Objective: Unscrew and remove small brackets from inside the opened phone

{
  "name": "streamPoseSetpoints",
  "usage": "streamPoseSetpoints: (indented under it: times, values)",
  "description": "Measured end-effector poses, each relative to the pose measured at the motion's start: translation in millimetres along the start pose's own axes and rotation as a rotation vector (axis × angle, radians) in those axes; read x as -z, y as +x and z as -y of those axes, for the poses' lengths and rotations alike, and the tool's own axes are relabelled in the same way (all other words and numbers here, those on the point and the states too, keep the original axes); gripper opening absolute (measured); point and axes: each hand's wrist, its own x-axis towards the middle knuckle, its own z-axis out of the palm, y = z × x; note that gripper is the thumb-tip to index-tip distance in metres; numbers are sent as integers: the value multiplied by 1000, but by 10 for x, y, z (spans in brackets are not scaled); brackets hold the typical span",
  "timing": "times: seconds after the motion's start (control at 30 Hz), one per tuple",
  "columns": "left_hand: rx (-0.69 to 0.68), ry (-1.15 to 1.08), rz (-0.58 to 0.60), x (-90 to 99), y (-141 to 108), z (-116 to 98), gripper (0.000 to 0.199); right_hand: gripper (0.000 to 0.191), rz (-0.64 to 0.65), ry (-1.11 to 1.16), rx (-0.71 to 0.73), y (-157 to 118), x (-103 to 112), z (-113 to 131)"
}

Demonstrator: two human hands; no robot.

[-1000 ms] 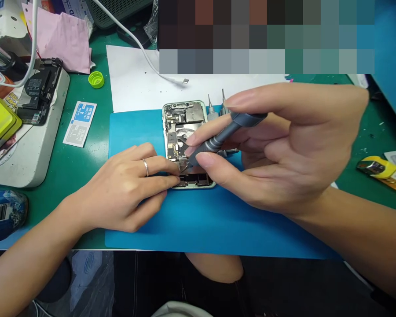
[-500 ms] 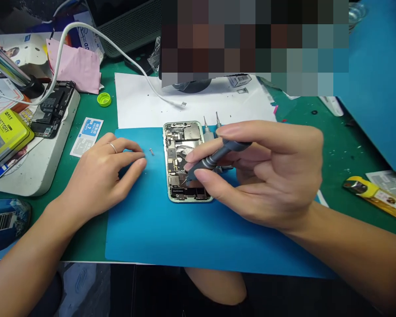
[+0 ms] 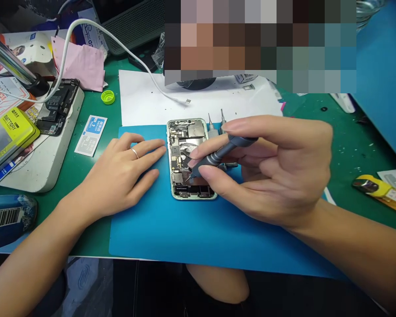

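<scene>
An opened phone (image 3: 177, 152) with its inner boards bare lies on a blue mat (image 3: 152, 233). My right hand (image 3: 270, 171) grips a dark grey precision screwdriver (image 3: 214, 157) between thumb and fingers. Its thin tip points down over the lower left part of the phone; whether it touches is too small to tell. On the mat, my left hand (image 3: 128, 169) rests with fingers apart, the fingertips close to the phone's left edge. Behind my right hand, two more screwdrivers (image 3: 212, 127) partly show beside the phone.
A white sheet (image 3: 141, 101) lies behind the mat, with a white cable (image 3: 119, 42) arching over it. To the left, another opened phone (image 3: 54, 110) and a battery package (image 3: 11, 134) sit on a white box (image 3: 49, 171). A yellow utility knife (image 3: 369, 187) lies at right.
My left hand has moved right, toward the phone, and its fingers have spread, covering where a tiny part lay on the mat. The screwdriver stays over the phone. The whole view has shifted slightly.
</scene>
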Motion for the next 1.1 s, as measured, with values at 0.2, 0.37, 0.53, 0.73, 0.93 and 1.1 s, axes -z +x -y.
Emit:
streamPoseSetpoints:
  times: [0.2, 0.37, 0.53, 0.73, 0.93, 1.1]
  values:
    - [7, 77, -57, 11, -18, 21, 34, 66, -22, 128, -6, -2, -25, -67]
    - [-1, 112, -71, 59, -24, 26, 31, 64, -27, 132, -31, -4, -28, -65]
    - [-9, 102, -87, 86, -29, 5, 26, 71, -40, 138, -30, -7, -25, -56]
    - [38, 84, -120, 69, -35, 21, 28, 71, -31, 116, -10, -8, -22, -66]
    - [25, 165, -73, 75, -62, 40, 32, 73, -26, 111, 0, -8, -18, -69]
    - [25, 172, -84, 106, -66, 50, 32, 71, -30, 102, -14, -6, -22, -57]
